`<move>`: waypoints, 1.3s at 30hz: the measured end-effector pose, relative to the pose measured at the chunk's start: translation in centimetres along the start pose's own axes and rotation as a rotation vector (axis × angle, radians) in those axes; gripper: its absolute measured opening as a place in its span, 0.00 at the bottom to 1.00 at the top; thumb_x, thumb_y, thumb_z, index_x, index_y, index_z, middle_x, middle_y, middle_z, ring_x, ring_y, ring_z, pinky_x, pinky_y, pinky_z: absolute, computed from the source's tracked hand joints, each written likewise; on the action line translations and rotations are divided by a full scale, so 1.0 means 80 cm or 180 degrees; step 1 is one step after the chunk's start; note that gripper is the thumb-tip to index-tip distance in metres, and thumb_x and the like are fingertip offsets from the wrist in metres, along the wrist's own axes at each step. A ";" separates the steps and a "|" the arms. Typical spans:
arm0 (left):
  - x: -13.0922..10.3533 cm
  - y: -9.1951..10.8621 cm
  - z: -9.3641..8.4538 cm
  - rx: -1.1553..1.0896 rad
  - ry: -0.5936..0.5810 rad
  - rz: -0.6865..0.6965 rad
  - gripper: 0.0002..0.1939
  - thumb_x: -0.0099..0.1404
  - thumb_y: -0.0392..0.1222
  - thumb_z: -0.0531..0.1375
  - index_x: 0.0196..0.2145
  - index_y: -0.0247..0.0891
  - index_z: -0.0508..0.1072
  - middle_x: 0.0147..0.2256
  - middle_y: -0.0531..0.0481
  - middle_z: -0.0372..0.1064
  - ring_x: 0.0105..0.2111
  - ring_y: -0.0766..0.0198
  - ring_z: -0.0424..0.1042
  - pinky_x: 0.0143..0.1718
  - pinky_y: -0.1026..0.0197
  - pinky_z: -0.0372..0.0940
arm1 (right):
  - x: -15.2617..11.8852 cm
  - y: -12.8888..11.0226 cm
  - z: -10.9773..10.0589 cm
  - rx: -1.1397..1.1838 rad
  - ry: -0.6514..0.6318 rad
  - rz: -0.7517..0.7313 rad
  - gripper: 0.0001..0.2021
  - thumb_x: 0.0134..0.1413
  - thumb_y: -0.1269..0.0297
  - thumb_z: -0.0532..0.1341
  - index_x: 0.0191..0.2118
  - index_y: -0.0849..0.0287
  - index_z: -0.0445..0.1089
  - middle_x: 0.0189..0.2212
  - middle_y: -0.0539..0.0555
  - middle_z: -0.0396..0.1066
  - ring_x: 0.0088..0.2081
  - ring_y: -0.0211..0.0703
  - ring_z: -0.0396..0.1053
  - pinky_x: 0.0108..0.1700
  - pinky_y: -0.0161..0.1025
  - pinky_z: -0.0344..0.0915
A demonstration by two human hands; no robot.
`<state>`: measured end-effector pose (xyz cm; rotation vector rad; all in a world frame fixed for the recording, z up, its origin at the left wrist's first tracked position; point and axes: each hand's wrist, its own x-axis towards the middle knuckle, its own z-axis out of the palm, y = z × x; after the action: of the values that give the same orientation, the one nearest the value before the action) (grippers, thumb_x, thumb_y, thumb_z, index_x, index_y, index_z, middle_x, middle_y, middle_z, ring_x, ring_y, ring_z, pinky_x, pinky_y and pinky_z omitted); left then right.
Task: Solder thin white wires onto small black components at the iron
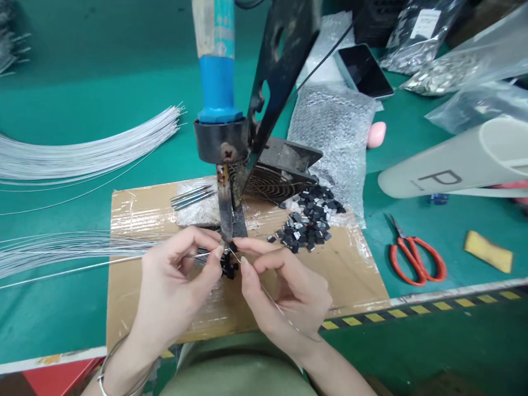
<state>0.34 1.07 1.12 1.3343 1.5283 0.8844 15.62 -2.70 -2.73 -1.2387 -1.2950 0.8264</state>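
My left hand (pixel 181 280) pinches the end of a grey cable (pixel 82 268) right below the tip of a soldering iron (pixel 218 91), which is clamped upright in a black bracket (pixel 284 66). Closed on a thin solder wire (pixel 270 297), my right hand (pixel 284 286) touches its fingertips close to the iron's tip. The wire trails down over my right wrist. Small black connectors (pixel 229 268) lie under the fingertips. What sits exactly between the left fingertips is too small to make out.
Cardboard (pixel 350 275) covers the work area, with a pile of black connectors (pixel 307 225) and a fan (pixel 284 170) on it. White cables (pixel 124 148) lie left; red-handled scissors (pixel 416 261), a yellow sponge (pixel 489 251), a white cup (pixel 454 159) and a phone (pixel 365 70) right.
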 end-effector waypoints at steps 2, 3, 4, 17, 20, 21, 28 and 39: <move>0.000 -0.001 0.000 0.0045 -0.0018 -0.0010 0.05 0.64 0.35 0.67 0.29 0.38 0.78 0.30 0.52 0.77 0.24 0.69 0.66 0.24 0.66 0.58 | 0.000 0.001 0.000 -0.0035 0.0011 0.0003 0.09 0.61 0.77 0.66 0.35 0.53 0.71 0.48 0.57 0.85 0.43 0.47 0.86 0.49 0.42 0.82; -0.001 -0.001 0.000 0.0058 -0.0026 -0.0017 0.05 0.64 0.35 0.67 0.29 0.38 0.78 0.30 0.52 0.77 0.24 0.69 0.66 0.24 0.66 0.57 | 0.000 0.001 0.000 -0.0045 0.0010 0.0006 0.09 0.61 0.77 0.66 0.35 0.53 0.71 0.48 0.57 0.85 0.43 0.47 0.86 0.49 0.41 0.82; -0.001 -0.002 -0.001 0.0052 -0.0033 -0.0017 0.05 0.64 0.35 0.67 0.30 0.38 0.78 0.31 0.52 0.77 0.24 0.69 0.66 0.24 0.66 0.57 | 0.000 0.002 0.000 -0.0049 0.0008 0.0006 0.09 0.62 0.77 0.66 0.36 0.53 0.71 0.48 0.57 0.85 0.42 0.47 0.86 0.49 0.41 0.82; -0.002 -0.001 -0.002 -0.0036 -0.0058 0.0029 0.06 0.65 0.33 0.67 0.30 0.40 0.78 0.33 0.53 0.79 0.28 0.69 0.70 0.26 0.68 0.59 | 0.000 0.000 0.001 -0.0026 0.0018 -0.0037 0.10 0.61 0.78 0.66 0.36 0.54 0.71 0.47 0.56 0.85 0.43 0.45 0.86 0.50 0.40 0.82; -0.001 -0.002 -0.002 -0.0023 -0.0099 0.0022 0.06 0.65 0.33 0.67 0.30 0.39 0.78 0.31 0.54 0.77 0.27 0.70 0.69 0.27 0.68 0.61 | 0.001 0.001 0.001 -0.0085 0.0026 -0.0077 0.10 0.61 0.78 0.67 0.36 0.54 0.71 0.46 0.56 0.85 0.42 0.45 0.86 0.49 0.38 0.82; -0.001 -0.003 -0.002 -0.0015 -0.0096 0.0017 0.06 0.66 0.34 0.67 0.30 0.39 0.78 0.31 0.54 0.77 0.27 0.70 0.69 0.27 0.68 0.61 | 0.002 0.001 0.001 -0.0109 0.0032 -0.0096 0.09 0.61 0.77 0.67 0.36 0.54 0.71 0.46 0.56 0.85 0.42 0.45 0.86 0.48 0.38 0.82; -0.003 -0.005 -0.003 0.0002 -0.0055 0.0056 0.06 0.66 0.34 0.67 0.31 0.41 0.78 0.35 0.54 0.80 0.31 0.67 0.74 0.26 0.67 0.60 | 0.004 -0.001 0.002 -0.0193 0.0064 -0.0273 0.10 0.60 0.79 0.67 0.36 0.56 0.71 0.44 0.57 0.86 0.41 0.44 0.86 0.47 0.37 0.83; -0.002 -0.002 0.000 -0.0103 -0.0064 0.0095 0.06 0.65 0.34 0.67 0.30 0.40 0.78 0.32 0.55 0.80 0.29 0.69 0.72 0.28 0.68 0.63 | 0.004 0.001 0.002 -0.0190 0.0086 -0.0258 0.09 0.60 0.78 0.67 0.36 0.56 0.72 0.43 0.57 0.86 0.40 0.44 0.86 0.47 0.38 0.82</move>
<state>0.28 0.90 1.01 1.3419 1.4761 0.9083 15.53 -2.36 -2.79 -1.2321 -1.3475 0.7154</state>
